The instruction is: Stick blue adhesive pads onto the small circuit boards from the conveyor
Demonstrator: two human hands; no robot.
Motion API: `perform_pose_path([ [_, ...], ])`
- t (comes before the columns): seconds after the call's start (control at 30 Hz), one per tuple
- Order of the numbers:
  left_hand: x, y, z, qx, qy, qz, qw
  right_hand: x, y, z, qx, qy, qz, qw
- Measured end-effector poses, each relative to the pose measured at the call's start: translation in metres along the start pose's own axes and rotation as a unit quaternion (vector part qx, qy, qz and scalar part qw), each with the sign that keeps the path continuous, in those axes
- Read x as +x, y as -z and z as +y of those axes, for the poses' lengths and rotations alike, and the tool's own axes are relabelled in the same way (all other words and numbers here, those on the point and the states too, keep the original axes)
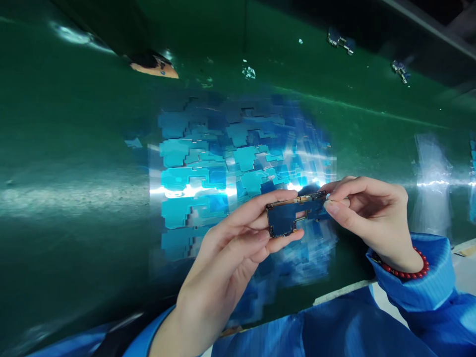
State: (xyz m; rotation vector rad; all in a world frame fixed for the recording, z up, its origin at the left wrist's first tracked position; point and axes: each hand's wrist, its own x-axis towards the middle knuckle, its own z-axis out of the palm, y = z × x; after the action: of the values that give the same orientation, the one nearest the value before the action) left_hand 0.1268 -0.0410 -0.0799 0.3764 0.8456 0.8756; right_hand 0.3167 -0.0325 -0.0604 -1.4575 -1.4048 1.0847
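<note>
Ribbed bright blue sleeves (pixel 418 290) covered both arms, and a red bead bracelet (pixel 403 273) ringed the wrist just behind the right hand (pixel 368 206) at the grip.

Green belt (pixel 74 148) — heap of blue film pieces (pixel 230 168) mid-belt, small metal parts (pixel 340 40) far edge.

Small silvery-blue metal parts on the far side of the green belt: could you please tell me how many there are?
2. One small silvery-blue metal part lies near the top edge, right of centre; the other lies further right, slightly nearer. Others may sit outside the view.
</note>
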Motion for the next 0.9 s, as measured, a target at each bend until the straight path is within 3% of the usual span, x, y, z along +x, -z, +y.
perform_pose_path([
  [0.9,-0.0007,0.0009,0.0003,0.008,0.002,-0.033,0.999,0.0006,-0.0007,0.0011,0.015,0.015,-0.005,1.000],
])
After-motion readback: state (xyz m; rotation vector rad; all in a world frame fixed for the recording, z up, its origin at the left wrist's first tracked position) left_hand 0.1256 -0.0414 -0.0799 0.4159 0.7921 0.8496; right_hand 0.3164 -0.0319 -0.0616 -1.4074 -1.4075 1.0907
